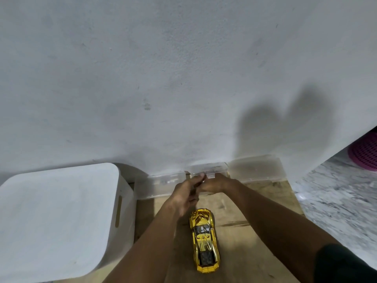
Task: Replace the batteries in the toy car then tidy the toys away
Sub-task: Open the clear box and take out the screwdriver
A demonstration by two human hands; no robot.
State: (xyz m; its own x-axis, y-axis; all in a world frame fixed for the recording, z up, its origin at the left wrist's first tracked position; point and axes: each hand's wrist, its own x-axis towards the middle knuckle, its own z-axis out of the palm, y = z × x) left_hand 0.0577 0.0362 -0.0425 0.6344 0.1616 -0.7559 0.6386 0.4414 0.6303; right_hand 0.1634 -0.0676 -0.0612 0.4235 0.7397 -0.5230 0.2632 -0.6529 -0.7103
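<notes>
The gold toy car sits on its wheels on the wooden counter, gripped by neither hand. Its long axis runs near to far, and what looks like the nose points away from the person toward the wall. Both hands work beyond that far end, so any reach for the car means drawing back toward the body. The left hand is the nearer of the 2; its heel is just beyond the car's far tip, and its forearm runs down the car's left flank. The right hand lies farther out and slightly right of the car's line. The 2 hands meet at the front edge of a clear plastic box standing against the wall beyond the car, near a small tab that looks like a clasp. The left fingers curl toward the right hand, but I cannot tell whether either hand pinches the clasp or some small item, as the fingertips overlap and blur. The car's shell is mirror-bright chrome gold, angular and creased, with dark glazing and a black grille panel at the near end, so it probably feels hard and slippery. Left of the car stands a matte white bin with rounded corners and a slot handle. Far right of it is a pink mesh basket on speckled grey floor.
</notes>
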